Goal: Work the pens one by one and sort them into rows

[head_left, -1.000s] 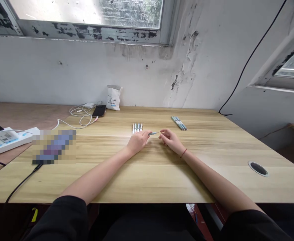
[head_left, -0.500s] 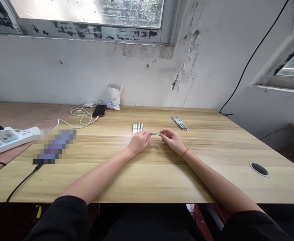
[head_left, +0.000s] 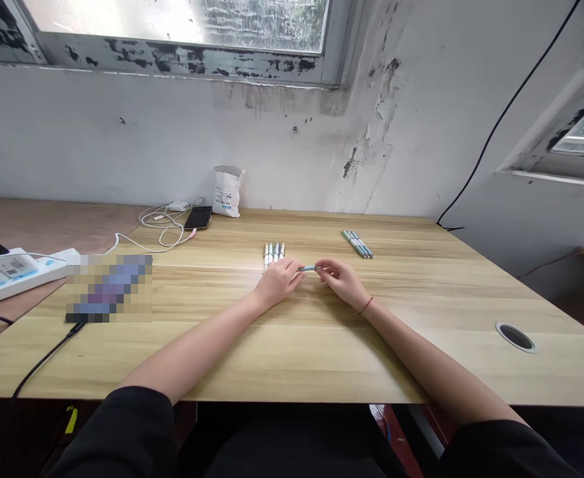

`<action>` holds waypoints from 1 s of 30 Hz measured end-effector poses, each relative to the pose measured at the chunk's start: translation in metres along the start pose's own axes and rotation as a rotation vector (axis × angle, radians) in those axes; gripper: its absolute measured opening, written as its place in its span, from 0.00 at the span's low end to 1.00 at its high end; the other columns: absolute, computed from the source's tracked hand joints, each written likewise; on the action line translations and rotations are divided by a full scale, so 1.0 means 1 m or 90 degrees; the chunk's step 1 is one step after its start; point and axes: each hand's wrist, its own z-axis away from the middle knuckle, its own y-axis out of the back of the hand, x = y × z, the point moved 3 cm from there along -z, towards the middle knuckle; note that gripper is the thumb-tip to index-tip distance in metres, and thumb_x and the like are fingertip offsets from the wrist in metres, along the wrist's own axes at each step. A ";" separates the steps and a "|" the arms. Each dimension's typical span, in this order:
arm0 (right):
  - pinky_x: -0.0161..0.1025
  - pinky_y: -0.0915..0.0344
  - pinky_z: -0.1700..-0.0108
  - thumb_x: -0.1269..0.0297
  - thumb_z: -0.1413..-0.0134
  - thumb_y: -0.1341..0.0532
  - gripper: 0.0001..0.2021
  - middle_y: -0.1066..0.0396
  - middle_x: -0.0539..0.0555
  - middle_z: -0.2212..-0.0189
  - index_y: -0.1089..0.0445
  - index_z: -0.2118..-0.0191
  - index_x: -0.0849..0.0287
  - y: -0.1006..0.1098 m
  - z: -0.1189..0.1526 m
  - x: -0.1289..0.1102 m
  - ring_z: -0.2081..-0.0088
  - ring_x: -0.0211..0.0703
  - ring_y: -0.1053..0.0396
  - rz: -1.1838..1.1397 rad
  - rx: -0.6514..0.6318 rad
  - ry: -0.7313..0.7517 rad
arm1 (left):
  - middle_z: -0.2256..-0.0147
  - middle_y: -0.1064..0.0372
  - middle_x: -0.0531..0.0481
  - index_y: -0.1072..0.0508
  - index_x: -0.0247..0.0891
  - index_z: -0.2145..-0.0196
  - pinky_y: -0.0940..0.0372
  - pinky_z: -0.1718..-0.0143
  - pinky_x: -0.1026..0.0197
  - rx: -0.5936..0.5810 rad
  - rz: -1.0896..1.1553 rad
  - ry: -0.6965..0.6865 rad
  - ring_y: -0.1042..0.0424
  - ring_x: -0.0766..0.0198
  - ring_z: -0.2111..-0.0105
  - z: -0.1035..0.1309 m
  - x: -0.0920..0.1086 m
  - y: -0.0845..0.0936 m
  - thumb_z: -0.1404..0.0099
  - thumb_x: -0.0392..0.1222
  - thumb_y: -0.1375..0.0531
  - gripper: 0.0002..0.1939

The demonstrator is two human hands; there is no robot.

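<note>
A light blue pen (head_left: pixel 308 268) lies level between my two hands, just above the middle of the table. My left hand (head_left: pixel 278 279) is closed round its barrel, and most of that end is hidden by the fingers. With thumb and fingertips, my right hand (head_left: pixel 339 279) pinches the pen's tip end; the small tip piece is mostly covered. Beyond my left hand, a row of several pens (head_left: pixel 274 252) lies side by side, their lower ends partly hidden by the hand. Farther right, a second group of pens (head_left: pixel 358 244) lies slanted on the table.
On the wooden table (head_left: pixel 252 358) stand a white packet (head_left: pixel 227 192) and a black phone (head_left: pixel 198 218) with a white cable (head_left: pixel 165 229). At left are a blurred-out device (head_left: pixel 110 289) and a power strip (head_left: pixel 28 275). A round cable hole (head_left: pixel 515 336) is at right.
My right fingers and the pen barrel have come together; the thin refill seen between them earlier is now covered. The view has shifted slightly. Both pen groups lie as before.
</note>
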 end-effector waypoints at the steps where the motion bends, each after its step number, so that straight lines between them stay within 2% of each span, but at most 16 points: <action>1: 0.36 0.34 0.73 0.52 0.49 0.42 0.16 0.28 0.54 0.70 0.32 0.61 0.59 0.000 0.000 -0.001 0.74 0.38 0.32 0.015 0.001 0.008 | 0.64 0.32 0.49 0.33 0.38 0.61 0.38 0.60 0.60 -0.001 -0.004 0.001 0.32 0.63 0.61 0.000 0.000 0.000 0.33 0.42 0.49 0.09; 5: 0.36 0.35 0.70 0.52 0.46 0.45 0.15 0.28 0.53 0.71 0.31 0.63 0.58 0.002 0.001 -0.007 0.72 0.39 0.32 0.096 -0.001 0.037 | 0.65 0.32 0.50 0.33 0.38 0.63 0.39 0.62 0.61 -0.010 -0.029 0.000 0.33 0.64 0.63 -0.001 -0.001 0.000 0.32 0.41 0.50 0.08; 9: 0.35 0.39 0.72 0.52 0.41 0.51 0.20 0.31 0.52 0.78 0.32 0.74 0.59 0.003 0.002 -0.011 0.76 0.37 0.36 0.180 -0.046 0.032 | 0.65 0.32 0.50 0.33 0.38 0.63 0.40 0.62 0.61 -0.009 -0.039 -0.024 0.33 0.64 0.62 -0.002 0.002 0.002 0.32 0.41 0.49 0.07; 11: 0.34 0.40 0.72 0.52 0.42 0.50 0.18 0.31 0.52 0.77 0.33 0.72 0.59 0.003 0.002 -0.012 0.76 0.37 0.36 0.179 -0.061 0.033 | 0.65 0.32 0.50 0.33 0.38 0.62 0.40 0.62 0.61 0.000 -0.041 -0.026 0.33 0.64 0.62 -0.002 0.003 0.003 0.32 0.41 0.49 0.07; 15: 0.34 0.39 0.73 0.55 0.46 0.45 0.13 0.31 0.53 0.67 0.36 0.60 0.58 0.005 0.001 -0.013 0.73 0.36 0.35 0.129 -0.052 0.058 | 0.65 0.32 0.50 0.33 0.38 0.62 0.41 0.62 0.60 0.010 -0.050 -0.017 0.33 0.64 0.62 -0.002 0.002 0.003 0.32 0.41 0.49 0.07; 18: 0.35 0.39 0.71 0.56 0.43 0.48 0.11 0.32 0.52 0.71 0.36 0.64 0.58 0.005 0.001 -0.013 0.73 0.37 0.37 0.160 -0.054 0.073 | 0.64 0.31 0.51 0.33 0.38 0.62 0.42 0.61 0.60 0.004 -0.054 -0.023 0.33 0.64 0.62 -0.001 0.002 0.002 0.32 0.41 0.49 0.07; 21: 0.36 0.39 0.68 0.55 0.41 0.50 0.14 0.34 0.51 0.74 0.35 0.69 0.58 0.006 0.000 -0.013 0.72 0.38 0.36 0.205 -0.059 0.081 | 0.64 0.31 0.51 0.33 0.38 0.62 0.42 0.61 0.60 -0.001 -0.055 -0.028 0.33 0.64 0.62 -0.001 0.002 0.002 0.32 0.41 0.49 0.07; 24: 0.36 0.38 0.69 0.55 0.44 0.46 0.11 0.33 0.51 0.70 0.36 0.63 0.58 0.006 0.001 -0.013 0.73 0.37 0.36 0.191 -0.063 0.083 | 0.64 0.31 0.51 0.33 0.39 0.62 0.43 0.62 0.60 0.001 -0.058 -0.022 0.33 0.64 0.61 -0.001 0.002 0.002 0.32 0.41 0.49 0.07; 26: 0.36 0.38 0.68 0.57 0.44 0.46 0.10 0.32 0.52 0.68 0.37 0.62 0.58 0.007 0.001 -0.014 0.72 0.37 0.36 0.192 -0.057 0.098 | 0.64 0.31 0.51 0.33 0.39 0.62 0.43 0.62 0.60 0.002 -0.062 -0.021 0.33 0.64 0.61 -0.001 0.002 0.002 0.32 0.41 0.49 0.06; 30: 0.37 0.40 0.67 0.57 0.39 0.53 0.16 0.34 0.52 0.74 0.36 0.73 0.58 0.006 0.001 -0.015 0.71 0.39 0.36 0.251 -0.090 0.106 | 0.63 0.31 0.51 0.33 0.39 0.61 0.43 0.61 0.60 -0.001 -0.064 -0.036 0.32 0.64 0.61 -0.001 0.003 0.002 0.32 0.41 0.49 0.07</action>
